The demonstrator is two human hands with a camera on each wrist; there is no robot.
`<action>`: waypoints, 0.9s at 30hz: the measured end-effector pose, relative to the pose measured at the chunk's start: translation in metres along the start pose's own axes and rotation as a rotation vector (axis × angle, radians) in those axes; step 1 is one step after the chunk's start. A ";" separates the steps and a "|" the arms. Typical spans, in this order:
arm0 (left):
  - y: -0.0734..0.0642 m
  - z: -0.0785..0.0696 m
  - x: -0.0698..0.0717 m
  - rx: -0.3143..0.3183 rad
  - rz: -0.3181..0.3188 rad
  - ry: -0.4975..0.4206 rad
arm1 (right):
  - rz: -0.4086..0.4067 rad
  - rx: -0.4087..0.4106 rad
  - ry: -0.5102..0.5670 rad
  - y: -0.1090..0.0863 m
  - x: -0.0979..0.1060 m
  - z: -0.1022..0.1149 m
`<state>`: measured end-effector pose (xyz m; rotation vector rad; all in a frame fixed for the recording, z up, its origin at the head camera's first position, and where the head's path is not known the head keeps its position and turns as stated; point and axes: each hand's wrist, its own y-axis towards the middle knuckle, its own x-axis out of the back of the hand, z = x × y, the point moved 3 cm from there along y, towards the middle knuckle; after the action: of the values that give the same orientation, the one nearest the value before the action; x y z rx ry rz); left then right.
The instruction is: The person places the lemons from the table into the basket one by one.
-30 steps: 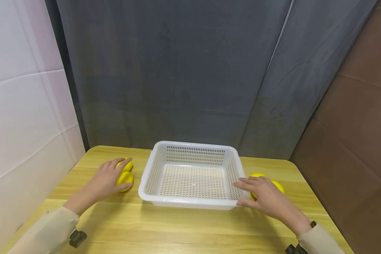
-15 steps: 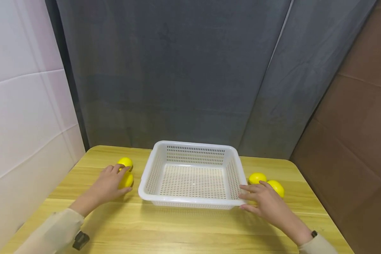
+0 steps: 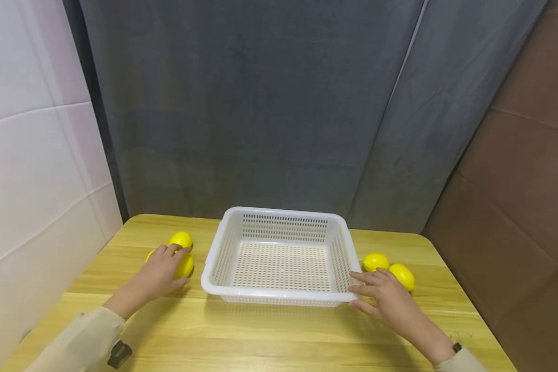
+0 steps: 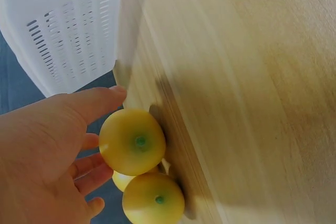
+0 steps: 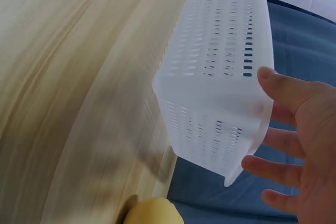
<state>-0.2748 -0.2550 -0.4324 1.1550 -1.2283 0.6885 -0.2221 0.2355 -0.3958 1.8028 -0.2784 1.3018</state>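
My left hand (image 3: 157, 275) reaches over a group of lemons on the left of the table, fingers loosely bent and thumb apart. The nearest lemon (image 4: 132, 142) lies between thumb and fingers in the left wrist view, beside another lemon (image 4: 152, 200); a third is mostly hidden behind them. In the head view the far lemon (image 3: 180, 239) shows past the fingers. My right hand (image 3: 390, 298) is at the near right corner of the white plastic basket (image 3: 279, 294), fingers spread. Its thumb tip is right at the rim in the right wrist view.
Two lemons (image 3: 402, 277) sit on the wooden table (image 3: 260, 336) right of the basket, just beyond my right hand. A grey curtain (image 3: 242, 113) hangs behind the table. A white panel (image 3: 37, 139) stands left and a brown one (image 3: 516, 196) right.
My left hand has drawn slightly towards me, uncovering the far lemon. My right hand has also shifted a little nearer and right, baring the two lemons behind it. The basket stays put.
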 end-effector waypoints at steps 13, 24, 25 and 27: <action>0.002 -0.001 -0.001 -0.003 -0.045 -0.009 | -0.069 -0.013 0.003 -0.003 -0.005 0.000; 0.002 -0.003 -0.001 -0.001 -0.029 -0.033 | -0.084 -0.027 0.012 -0.004 -0.005 0.002; 0.002 -0.003 -0.001 0.002 -0.026 -0.042 | -0.082 -0.032 0.015 -0.004 -0.005 0.002; 0.002 -0.003 -0.001 0.005 -0.021 -0.052 | -0.080 -0.037 0.017 -0.005 -0.005 0.002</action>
<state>-0.2759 -0.2515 -0.4329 1.1944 -1.2575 0.6496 -0.2203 0.2353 -0.4026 1.7528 -0.2173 1.2479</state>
